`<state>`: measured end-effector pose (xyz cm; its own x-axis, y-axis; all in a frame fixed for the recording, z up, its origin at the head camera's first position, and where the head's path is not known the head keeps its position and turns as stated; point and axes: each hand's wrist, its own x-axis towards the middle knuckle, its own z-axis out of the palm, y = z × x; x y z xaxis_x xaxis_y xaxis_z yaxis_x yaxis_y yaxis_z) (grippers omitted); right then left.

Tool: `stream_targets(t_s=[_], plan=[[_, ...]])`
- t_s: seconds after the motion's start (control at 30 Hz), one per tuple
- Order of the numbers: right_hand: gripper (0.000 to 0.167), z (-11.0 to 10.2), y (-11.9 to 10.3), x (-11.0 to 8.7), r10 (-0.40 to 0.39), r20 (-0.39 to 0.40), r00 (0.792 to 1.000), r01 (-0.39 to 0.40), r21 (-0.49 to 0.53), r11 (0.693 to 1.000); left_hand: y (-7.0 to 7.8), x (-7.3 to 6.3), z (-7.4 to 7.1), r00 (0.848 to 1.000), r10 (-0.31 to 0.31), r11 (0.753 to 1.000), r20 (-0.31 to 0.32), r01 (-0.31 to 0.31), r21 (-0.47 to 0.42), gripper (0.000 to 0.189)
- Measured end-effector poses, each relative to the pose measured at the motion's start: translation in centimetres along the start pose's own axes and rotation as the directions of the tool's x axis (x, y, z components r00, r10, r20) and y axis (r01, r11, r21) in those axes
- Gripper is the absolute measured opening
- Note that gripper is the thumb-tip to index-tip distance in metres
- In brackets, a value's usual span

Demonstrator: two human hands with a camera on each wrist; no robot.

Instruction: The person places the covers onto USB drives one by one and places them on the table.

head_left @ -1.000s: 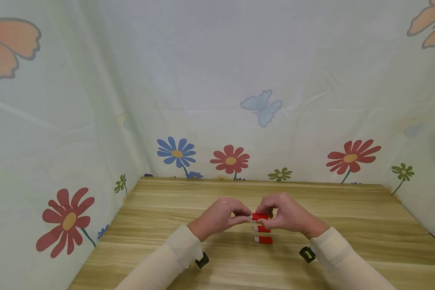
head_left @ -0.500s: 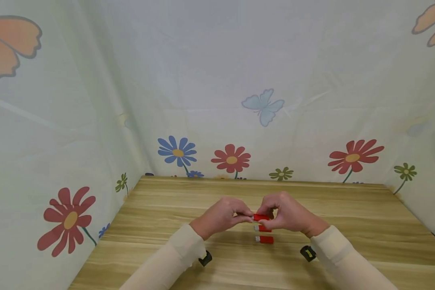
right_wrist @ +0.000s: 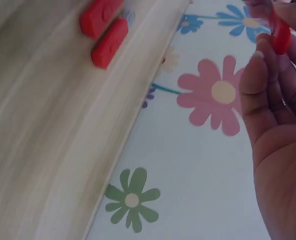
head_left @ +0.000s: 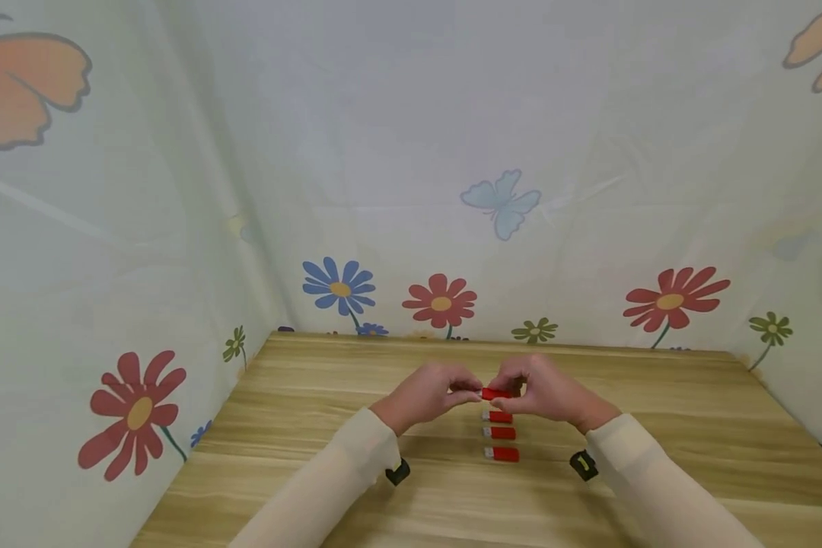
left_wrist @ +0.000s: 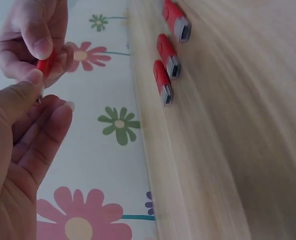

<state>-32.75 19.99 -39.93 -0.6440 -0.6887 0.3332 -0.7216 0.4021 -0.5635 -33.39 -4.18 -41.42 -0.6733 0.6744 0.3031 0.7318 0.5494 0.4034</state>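
Between both hands, above the wooden table, is a red USB flash drive. My right hand pinches its red body between thumb and fingers. The left hand pinches the connector end, where a bit of silver shows in the left wrist view; fingertips hide most of that end. Three more red flash drives lie in a column below: a far one, a middle one and a near one. Their metal plugs point left, with clear caps over them in the left wrist view.
The wood-grain table ends at the back against a white curtain printed with flowers and butterflies. Curtain also hangs along the left and right sides. A dark wrist device hangs under the right cuff, another under the left.
Both hands have risen together away from the table, carrying the held flash drive. A third flash drive now shows on the table below them, with the other two unmoved.
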Motion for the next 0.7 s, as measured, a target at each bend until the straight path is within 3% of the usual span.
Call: stream_targets(t_s=[0.2,0.5,0.7], plan=[[0.007,-0.2,2.0,1.3,0.098,0.046,0.994,-0.097,-0.035,0.995,-2.3,2.5,1.6,0.992,-0.113,0.994,0.054,0.113,0.003,0.017],[0.007,0.3,5.1,2.0,0.225,0.090,0.970,-0.217,-0.093,0.972,-4.2,5.2,3.9,0.984,-0.122,0.990,0.129,0.111,0.092,0.007],[0.007,0.8,6.0,2.0,0.221,0.110,0.969,-0.217,-0.047,0.975,-4.3,6.0,4.9,0.964,-0.197,0.973,0.178,0.171,0.154,0.007]])
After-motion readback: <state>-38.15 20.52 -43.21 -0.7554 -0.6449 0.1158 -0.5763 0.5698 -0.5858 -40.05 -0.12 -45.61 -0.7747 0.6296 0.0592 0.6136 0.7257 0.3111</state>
